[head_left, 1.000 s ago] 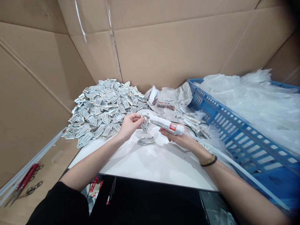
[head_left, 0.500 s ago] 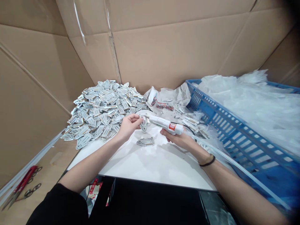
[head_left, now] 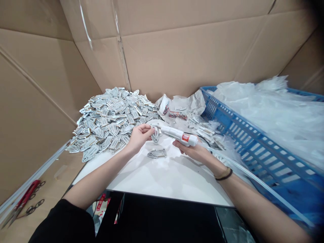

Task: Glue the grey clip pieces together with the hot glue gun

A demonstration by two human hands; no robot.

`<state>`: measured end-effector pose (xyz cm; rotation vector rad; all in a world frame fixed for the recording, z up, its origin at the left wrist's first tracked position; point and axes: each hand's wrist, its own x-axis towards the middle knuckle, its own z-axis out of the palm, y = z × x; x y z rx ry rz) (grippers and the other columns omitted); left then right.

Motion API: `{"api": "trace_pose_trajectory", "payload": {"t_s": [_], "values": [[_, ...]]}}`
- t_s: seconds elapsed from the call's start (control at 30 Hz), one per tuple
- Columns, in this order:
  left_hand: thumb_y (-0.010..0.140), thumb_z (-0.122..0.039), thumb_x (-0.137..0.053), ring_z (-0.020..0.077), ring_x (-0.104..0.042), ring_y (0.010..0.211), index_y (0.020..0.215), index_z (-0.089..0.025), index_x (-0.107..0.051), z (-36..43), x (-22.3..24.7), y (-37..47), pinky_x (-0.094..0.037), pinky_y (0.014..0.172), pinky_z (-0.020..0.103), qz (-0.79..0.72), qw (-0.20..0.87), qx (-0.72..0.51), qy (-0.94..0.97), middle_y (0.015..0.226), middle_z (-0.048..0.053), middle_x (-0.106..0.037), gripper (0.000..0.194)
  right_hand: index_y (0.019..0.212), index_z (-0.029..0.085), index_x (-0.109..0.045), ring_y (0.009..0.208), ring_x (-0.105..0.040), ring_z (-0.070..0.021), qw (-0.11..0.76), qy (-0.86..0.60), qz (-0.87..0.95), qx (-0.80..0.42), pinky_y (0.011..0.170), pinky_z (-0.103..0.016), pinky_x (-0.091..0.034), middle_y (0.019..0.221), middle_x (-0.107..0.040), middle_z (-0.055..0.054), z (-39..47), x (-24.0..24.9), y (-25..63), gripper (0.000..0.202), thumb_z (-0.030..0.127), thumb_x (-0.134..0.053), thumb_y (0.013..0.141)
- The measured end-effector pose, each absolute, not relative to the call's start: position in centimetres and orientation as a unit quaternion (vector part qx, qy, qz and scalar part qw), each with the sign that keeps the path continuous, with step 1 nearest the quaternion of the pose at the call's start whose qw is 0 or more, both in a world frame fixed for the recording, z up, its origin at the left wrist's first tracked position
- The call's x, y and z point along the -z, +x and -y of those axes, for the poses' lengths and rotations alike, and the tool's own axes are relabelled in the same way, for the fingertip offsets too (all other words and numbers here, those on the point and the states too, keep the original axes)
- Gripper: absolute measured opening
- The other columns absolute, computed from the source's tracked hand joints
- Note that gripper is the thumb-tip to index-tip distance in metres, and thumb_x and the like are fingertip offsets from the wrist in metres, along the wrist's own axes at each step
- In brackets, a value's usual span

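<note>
Between the thumb and fingers of my left hand point(head_left: 140, 135) is a small grey-white slotted piece point(head_left: 155, 134), pointed at its lower end. My right hand point(head_left: 189, 148) is wrapped round a white glue gun point(head_left: 177, 134) with an orange-red label. The gun points left, and its nozzle is at the top of the held piece; whether they touch I cannot tell. A long translucent glue stick point(head_left: 253, 173) trails from the gun's back over my right forearm. A second slotted piece point(head_left: 157, 154) lies flat on the white table point(head_left: 162, 179), just below my hands.
A large heap of slotted pieces point(head_left: 113, 114) stands at the back left. Crumpled plastic wrapping point(head_left: 181, 108) lies behind the gun. A blue basket point(head_left: 243, 135) of translucent sheets point(head_left: 273, 111) fills the right. Red-handled scissors point(head_left: 26, 195) lie at far left, by cardboard walls point(head_left: 177, 50).
Both hands, the held piece and the glue gun stay almost in the same place. The whole view has shifted very slightly.
</note>
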<state>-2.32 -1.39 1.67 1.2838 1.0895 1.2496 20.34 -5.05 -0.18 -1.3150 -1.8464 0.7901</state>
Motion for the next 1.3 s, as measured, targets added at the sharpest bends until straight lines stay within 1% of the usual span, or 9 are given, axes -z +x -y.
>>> {"api": "trace_pose_trajectory", "payload": {"t_s": [0.2, 0.37, 0.57, 0.73, 0.9, 1.1, 1.17, 1.3], "values": [[0.059, -0.039, -0.088, 0.0135, -0.062, 0.063, 0.073, -0.015, -0.058, 1.3, -1.6, -2.4, -0.050, 0.059, 0.025, -0.444, 0.513, -0.516, 0.523, 0.069, 0.002, -0.068, 0.041, 0.063, 0.021, -0.052, 0.051, -0.046, -0.0128, 0.357, -0.512, 0.723, -0.297, 0.052, -0.028, -0.036, 0.055, -0.052, 0.001, 5.0, 0.1, 20.4, 0.045, 0.060, -0.059, 0.085], [0.061, -0.037, -0.087, 0.0129, -0.063, 0.061, 0.076, -0.015, -0.059, 1.2, -1.5, -2.4, -0.052, 0.060, 0.025, -0.430, 0.550, -0.517, 0.496, 0.070, 0.001, -0.067, 0.039, 0.074, 0.021, -0.059, 0.051, -0.049, -0.0138, 0.365, -0.494, 0.729, -0.301, 0.054, -0.028, -0.038, 0.056, -0.056, 0.001, 5.0, -0.1, 20.5, 0.039, 0.058, -0.059, 0.086], [0.064, -0.033, -0.085, 0.0156, -0.068, 0.066, 0.078, -0.014, -0.060, 1.4, -1.7, -2.3, -0.054, 0.064, 0.026, -0.404, 0.595, -0.508, 0.474, 0.072, 0.003, -0.069, 0.034, 0.081, 0.020, -0.064, 0.051, -0.049, -0.0141, 0.372, -0.479, 0.740, -0.291, 0.054, -0.029, -0.040, 0.057, -0.055, 0.000, 4.8, 0.2, 20.6, 0.039, 0.057, -0.059, 0.089], [0.064, -0.032, -0.085, 0.0149, -0.067, 0.065, 0.080, -0.014, -0.061, 1.4, -1.7, -2.3, -0.055, 0.065, 0.027, -0.402, 0.598, -0.512, 0.468, 0.073, 0.003, -0.069, 0.034, 0.083, 0.019, -0.064, 0.052, -0.051, -0.0143, 0.385, -0.480, 0.730, -0.298, 0.053, -0.028, -0.041, 0.059, -0.056, 0.000, 4.8, 0.6, 20.6, 0.039, 0.058, -0.060, 0.088], [0.060, -0.036, -0.088, 0.0151, -0.066, 0.067, 0.079, -0.015, -0.062, 1.3, -1.6, -2.4, -0.054, 0.065, 0.027, -0.396, 0.591, -0.517, 0.476, 0.075, 0.002, -0.069, 0.039, 0.084, 0.019, -0.066, 0.054, -0.054, -0.0143, 0.398, -0.486, 0.716, -0.305, 0.051, -0.027, -0.041, 0.065, -0.060, -0.002, 4.7, 0.8, 20.7, 0.040, 0.060, -0.062, 0.087], [0.062, -0.037, -0.086, 0.0149, -0.064, 0.068, 0.076, -0.016, -0.062, 0.7, -1.6, -3.0, -0.052, 0.064, 0.026, -0.410, 0.546, -0.511, 0.522, 0.073, 0.001, -0.067, 0.035, 0.085, 0.020, -0.067, 0.052, -0.052, -0.0155, 0.382, -0.486, 0.714, -0.329, 0.051, -0.029, -0.041, 0.057, -0.055, 0.000, 4.8, 0.0, 20.8, 0.038, 0.058, -0.063, 0.084], [0.064, -0.037, -0.084, 0.0151, -0.062, 0.067, 0.076, -0.015, -0.065, 0.5, -1.6, -3.3, -0.052, 0.063, 0.027, -0.417, 0.506, -0.490, 0.575, 0.075, 0.002, -0.067, 0.031, 0.088, 0.020, -0.067, 0.052, -0.051, -0.0163, 0.388, -0.482, 0.701, -0.355, 0.052, -0.030, -0.041, 0.055, -0.054, 0.000, 4.8, -0.3, 20.8, 0.038, 0.058, -0.062, 0.084], [0.069, -0.035, -0.076, 0.0158, -0.061, 0.065, 0.077, -0.014, -0.071, 0.2, -1.9, -4.1, -0.047, 0.060, 0.027, -0.441, 0.393, -0.403, 0.699, 0.079, 0.005, -0.069, 0.023, 0.094, 0.021, -0.066, 0.050, -0.047, -0.0154, 0.431, -0.456, 0.668, -0.399, 0.051, -0.029, -0.039, 0.055, -0.053, 0.001, 4.9, -0.8, 21.0, 0.039, 0.058, -0.059, 0.085]]}}
